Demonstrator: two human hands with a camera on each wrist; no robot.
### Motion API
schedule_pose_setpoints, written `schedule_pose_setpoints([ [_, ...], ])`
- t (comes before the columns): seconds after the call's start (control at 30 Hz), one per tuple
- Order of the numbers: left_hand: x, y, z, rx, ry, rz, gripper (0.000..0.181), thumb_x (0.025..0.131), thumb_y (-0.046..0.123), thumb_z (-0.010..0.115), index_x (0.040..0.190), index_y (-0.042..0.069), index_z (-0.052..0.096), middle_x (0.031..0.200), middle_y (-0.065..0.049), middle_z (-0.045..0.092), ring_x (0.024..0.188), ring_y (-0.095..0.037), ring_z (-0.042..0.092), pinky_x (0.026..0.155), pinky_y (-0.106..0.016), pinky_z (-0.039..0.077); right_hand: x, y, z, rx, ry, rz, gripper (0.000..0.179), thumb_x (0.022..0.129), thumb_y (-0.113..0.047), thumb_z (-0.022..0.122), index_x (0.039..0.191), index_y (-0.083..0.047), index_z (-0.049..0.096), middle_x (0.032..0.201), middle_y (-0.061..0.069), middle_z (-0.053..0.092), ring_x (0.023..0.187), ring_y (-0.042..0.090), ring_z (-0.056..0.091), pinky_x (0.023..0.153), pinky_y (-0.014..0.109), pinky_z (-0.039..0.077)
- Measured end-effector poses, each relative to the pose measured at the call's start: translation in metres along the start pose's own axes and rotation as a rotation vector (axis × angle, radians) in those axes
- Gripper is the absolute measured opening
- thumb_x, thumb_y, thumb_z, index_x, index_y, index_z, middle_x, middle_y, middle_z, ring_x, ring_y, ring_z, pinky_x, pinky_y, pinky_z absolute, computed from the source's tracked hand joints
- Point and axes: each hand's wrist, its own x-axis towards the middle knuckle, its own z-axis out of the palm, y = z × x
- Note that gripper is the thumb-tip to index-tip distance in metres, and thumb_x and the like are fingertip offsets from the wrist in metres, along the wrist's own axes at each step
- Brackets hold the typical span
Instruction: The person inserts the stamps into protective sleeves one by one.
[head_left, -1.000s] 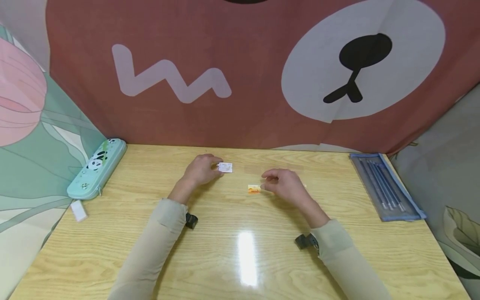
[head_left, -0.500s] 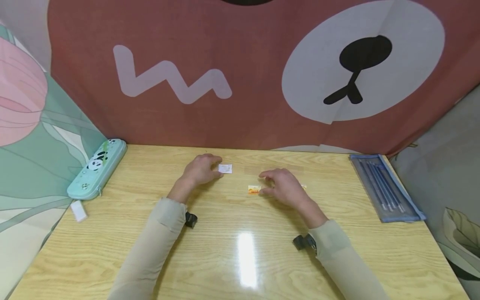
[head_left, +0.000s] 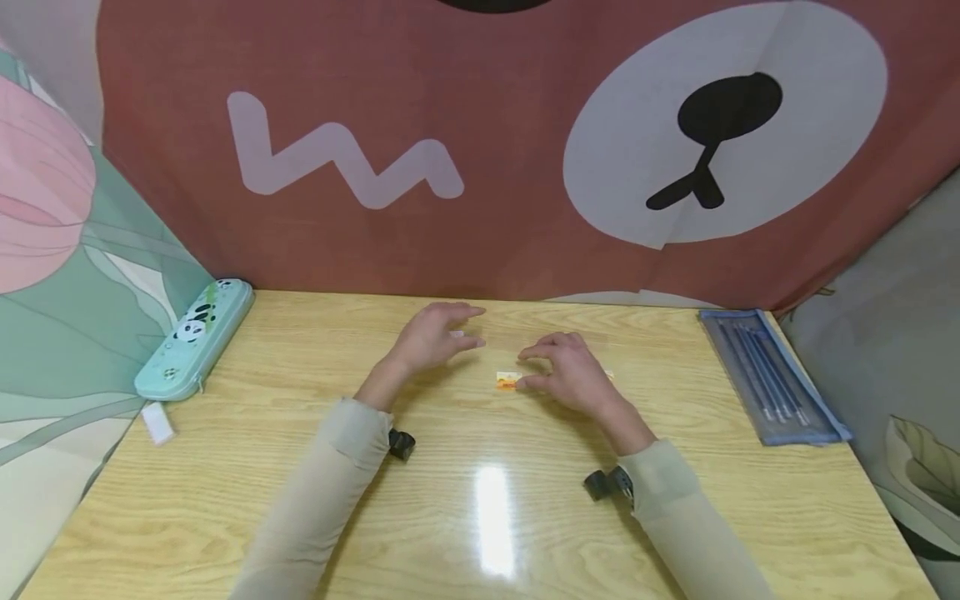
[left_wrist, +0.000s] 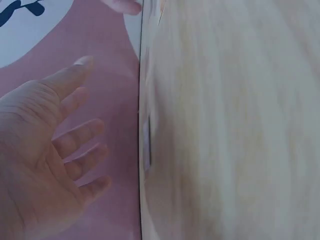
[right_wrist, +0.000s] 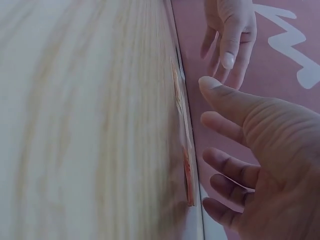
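My left hand (head_left: 432, 337) hovers over the table with its fingers spread and nothing held. Behind it, a small white printed rectangle (head_left: 456, 333) lies mostly hidden; the left wrist view shows this flat rectangle (left_wrist: 147, 144) nearly edge-on. To the right, my right hand (head_left: 567, 372) has thumb and fingers apart. A flat yellow-and-orange printed piece (head_left: 507, 381) lies under it, its middle covered by the hand. From the right wrist view, the orange-printed piece (right_wrist: 187, 172) lies on the tabletop apart from the right fingers.
A faint see-through strip (head_left: 595, 337) lies behind the right hand. At the left stands a mint panda pencil case (head_left: 193, 337), with a white block (head_left: 157, 422) near it. A blue-edged mesh pouch of pencils (head_left: 772, 375) lies right. A printed cloth (head_left: 510, 242) backs the table.
My left hand has moved right, from beside the white rectangle to in front of it. My right fingers have parted from the orange-printed piece, which stays in place.
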Motion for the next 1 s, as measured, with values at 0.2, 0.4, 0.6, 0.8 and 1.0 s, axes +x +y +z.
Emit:
schedule_pose_setpoints([
  [0.2, 0.004, 0.004, 0.012, 0.093, -0.001, 0.008, 0.052, 0.092, 0.044, 0.074, 0.138, 0.022, 0.065, 0.141, -0.006, 0.064, 0.131, -0.028, 0.059, 0.113, -0.047, 0.046, 0.002, 0.001, 0.001, -0.019, 0.001, -0.028, 0.034, 0.084, -0.04, 0.083, 0.114, -0.025, 0.077, 0.122, 0.007, 0.069, 0.121, 0.031, 0.056, 0.113, 0.056, 0.038],
  [0.4, 0.007, 0.009, 0.02, 0.066, -0.059, -0.075, 0.049, 0.092, 0.041, 0.074, 0.138, 0.026, 0.064, 0.142, -0.003, 0.063, 0.134, -0.027, 0.056, 0.112, -0.048, 0.047, 0.004, 0.0, 0.002, -0.033, 0.001, 0.008, 0.03, 0.085, -0.035, 0.082, 0.113, -0.023, 0.077, 0.121, 0.005, 0.071, 0.122, 0.032, 0.055, 0.109, 0.051, 0.042],
  [0.6, 0.009, 0.016, 0.025, 0.055, -0.066, -0.12, 0.047, 0.092, 0.037, 0.075, 0.137, 0.026, 0.065, 0.143, -0.002, 0.062, 0.135, -0.028, 0.055, 0.11, -0.05, 0.048, 0.007, -0.001, 0.003, -0.05, -0.018, -0.055, 0.032, 0.084, -0.035, 0.083, 0.111, -0.018, 0.078, 0.115, 0.001, 0.076, 0.116, 0.027, 0.063, 0.111, 0.049, 0.04],
  [0.8, 0.012, 0.02, 0.028, 0.126, -0.089, -0.161, 0.051, 0.093, 0.039, 0.073, 0.142, 0.028, 0.061, 0.151, -0.004, 0.056, 0.139, -0.03, 0.052, 0.112, -0.052, 0.046, 0.007, -0.003, 0.003, -0.075, -0.056, -0.029, 0.034, 0.084, -0.037, 0.083, 0.113, -0.02, 0.078, 0.119, 0.001, 0.075, 0.12, 0.031, 0.058, 0.107, 0.056, 0.041],
  [1.0, 0.013, 0.024, 0.03, 0.182, -0.118, -0.177, 0.048, 0.095, 0.042, 0.07, 0.141, 0.03, 0.061, 0.154, -0.003, 0.052, 0.14, -0.03, 0.051, 0.112, -0.053, 0.046, 0.007, -0.006, 0.002, -0.084, -0.079, 0.006, 0.035, 0.084, -0.037, 0.083, 0.116, -0.022, 0.077, 0.123, 0.003, 0.073, 0.124, 0.033, 0.054, 0.106, 0.06, 0.041],
])
